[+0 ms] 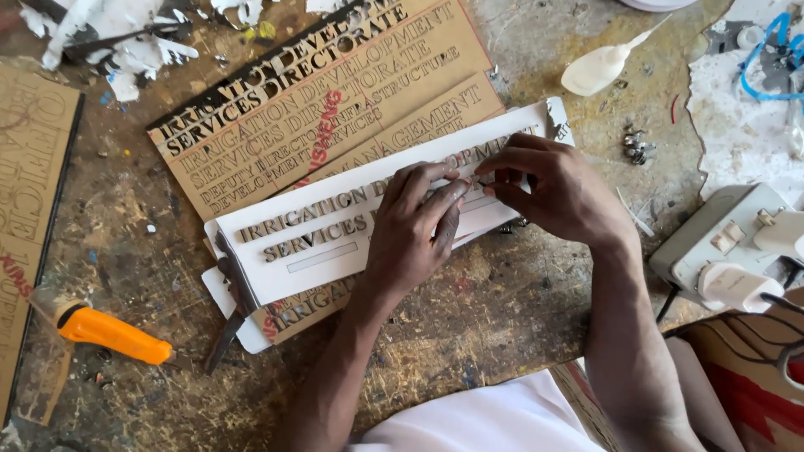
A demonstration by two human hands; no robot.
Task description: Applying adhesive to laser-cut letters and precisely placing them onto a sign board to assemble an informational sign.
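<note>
Both hands met over a white sign panel [335, 238] lying askew on the stained worktop [502, 310]. The left hand [412, 230] pressed flat on the panel, fingers [444, 194] nearly together, while the right hand [557, 188] pinched a small cut-out letter [479, 179] at the row's end. An orange-handled knife [113, 333] lay well apart, left.

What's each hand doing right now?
Left hand: fingers pressed flat on the white sign, holding nothing.
Right hand: fingers pinched at the sign's lettering; held piece too small to tell.
</note>
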